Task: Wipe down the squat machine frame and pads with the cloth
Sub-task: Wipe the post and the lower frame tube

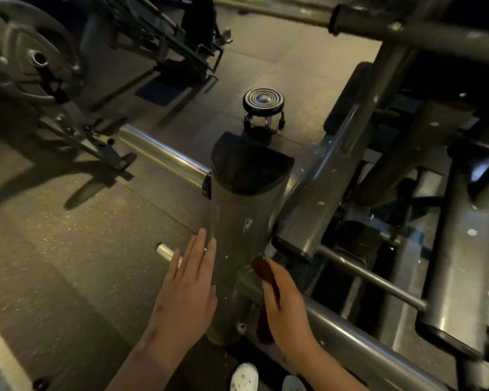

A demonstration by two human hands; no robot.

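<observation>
The squat machine's grey upright post [244, 221] with a black cap stands in the middle of the head view, with grey frame bars [347, 338] running right from it. My left hand [188, 289] lies flat with straight fingers against the post's left side. My right hand [284, 303] grips a dark reddish-brown cloth [263, 270] and presses it to the post's right side near a bracket. A black pad [346, 97] sits further back along the slanted frame bar.
A chrome weight sleeve [164, 159] sticks out left of the post, and a short chrome peg [167, 253] lower down. A small round stool [263, 108] stands behind. Another machine with a weight plate [31, 57] fills the upper left. My white shoes [244, 376] are below.
</observation>
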